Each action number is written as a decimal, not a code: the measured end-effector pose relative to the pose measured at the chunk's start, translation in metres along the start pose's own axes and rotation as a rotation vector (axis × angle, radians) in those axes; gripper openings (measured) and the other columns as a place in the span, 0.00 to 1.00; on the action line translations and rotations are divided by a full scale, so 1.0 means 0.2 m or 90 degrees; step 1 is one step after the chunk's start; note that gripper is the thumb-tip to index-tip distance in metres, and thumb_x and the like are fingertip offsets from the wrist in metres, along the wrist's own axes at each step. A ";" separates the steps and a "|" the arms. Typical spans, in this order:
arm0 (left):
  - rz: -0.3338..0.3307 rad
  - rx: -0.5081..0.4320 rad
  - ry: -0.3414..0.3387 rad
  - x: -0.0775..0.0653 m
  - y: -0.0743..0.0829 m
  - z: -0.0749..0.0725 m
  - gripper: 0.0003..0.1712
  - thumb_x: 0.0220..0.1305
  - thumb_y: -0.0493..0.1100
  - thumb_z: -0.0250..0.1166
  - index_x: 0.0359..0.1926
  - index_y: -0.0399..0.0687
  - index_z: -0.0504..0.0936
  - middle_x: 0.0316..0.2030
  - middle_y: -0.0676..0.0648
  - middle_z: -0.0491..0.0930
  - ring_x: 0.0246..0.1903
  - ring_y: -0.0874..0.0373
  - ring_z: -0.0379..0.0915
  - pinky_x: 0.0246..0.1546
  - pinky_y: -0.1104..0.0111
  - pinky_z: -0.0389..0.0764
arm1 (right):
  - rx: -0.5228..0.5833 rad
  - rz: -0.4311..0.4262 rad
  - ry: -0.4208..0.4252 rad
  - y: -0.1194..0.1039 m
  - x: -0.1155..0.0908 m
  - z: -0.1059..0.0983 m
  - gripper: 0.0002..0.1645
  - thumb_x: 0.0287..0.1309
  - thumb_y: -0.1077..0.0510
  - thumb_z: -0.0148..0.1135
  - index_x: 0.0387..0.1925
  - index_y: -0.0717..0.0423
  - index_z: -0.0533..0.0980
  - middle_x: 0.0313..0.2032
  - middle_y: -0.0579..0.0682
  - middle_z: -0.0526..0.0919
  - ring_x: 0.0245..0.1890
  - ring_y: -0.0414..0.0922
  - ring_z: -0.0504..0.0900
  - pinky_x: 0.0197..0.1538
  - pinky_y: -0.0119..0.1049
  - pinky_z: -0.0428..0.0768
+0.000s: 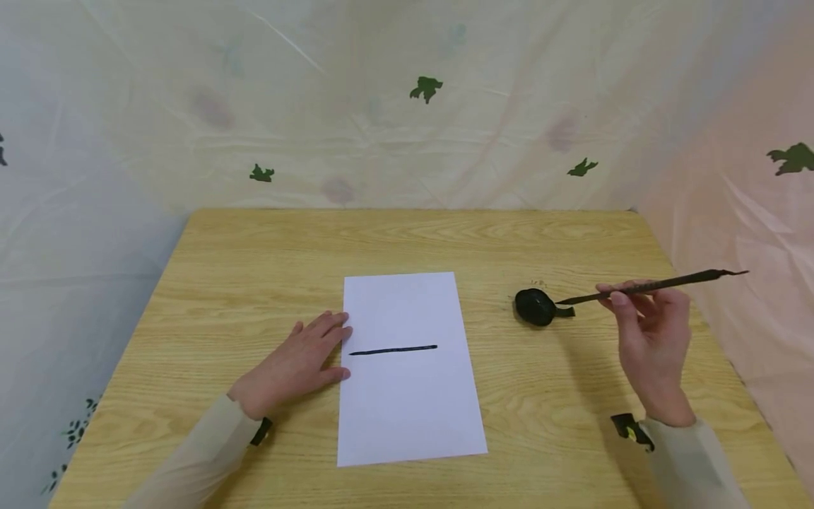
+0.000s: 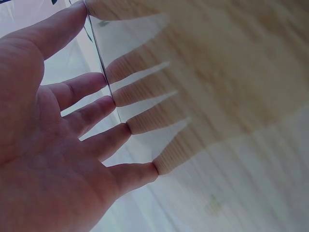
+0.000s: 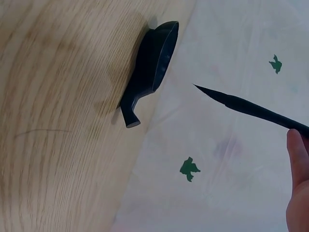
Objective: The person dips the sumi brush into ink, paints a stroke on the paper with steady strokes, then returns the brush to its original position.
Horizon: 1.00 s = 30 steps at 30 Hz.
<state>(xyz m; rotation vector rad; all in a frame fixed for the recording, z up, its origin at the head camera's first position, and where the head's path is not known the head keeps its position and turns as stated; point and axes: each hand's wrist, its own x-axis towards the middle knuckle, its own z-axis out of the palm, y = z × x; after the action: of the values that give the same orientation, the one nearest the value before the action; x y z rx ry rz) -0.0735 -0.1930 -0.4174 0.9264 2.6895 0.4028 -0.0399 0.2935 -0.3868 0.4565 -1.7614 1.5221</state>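
Observation:
My right hand (image 1: 655, 339) pinches a dark writing brush (image 1: 655, 285) between thumb and fingers, above the table's right side. The brush's pointed tip faces left, close to a small black ink dish (image 1: 535, 307) with a short handle. In the right wrist view the brush (image 3: 256, 110) tip stands apart from the dish (image 3: 153, 55). My left hand (image 1: 299, 367) lies with spread fingers, its fingertips on the left edge of a white sheet of paper (image 1: 407, 417). One black horizontal stroke (image 1: 394, 350) crosses the sheet's middle. The left wrist view shows the palm side of the left hand (image 2: 63, 130).
The wooden table (image 1: 267, 247) carries the sheet in the middle and the dish to its right. A pale curtain (image 1: 356, 127) with green bird shapes hangs behind the table, and more cloth hangs at both sides.

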 end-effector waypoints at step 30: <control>0.006 0.008 -0.001 0.00 0.00 0.00 0.39 0.71 0.55 0.68 0.73 0.37 0.70 0.76 0.38 0.61 0.76 0.36 0.54 0.66 0.33 0.63 | -0.208 0.008 -0.073 0.08 0.05 -0.07 0.15 0.61 0.82 0.60 0.49 0.83 0.72 0.46 0.58 0.86 0.48 0.37 0.87 0.49 0.23 0.81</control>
<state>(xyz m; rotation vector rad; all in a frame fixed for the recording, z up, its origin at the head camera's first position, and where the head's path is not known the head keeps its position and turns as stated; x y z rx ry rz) -0.0735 -0.1936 -0.4164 0.9421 2.6902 0.3863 -0.0528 0.3120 -0.3910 0.3733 -2.0595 1.2043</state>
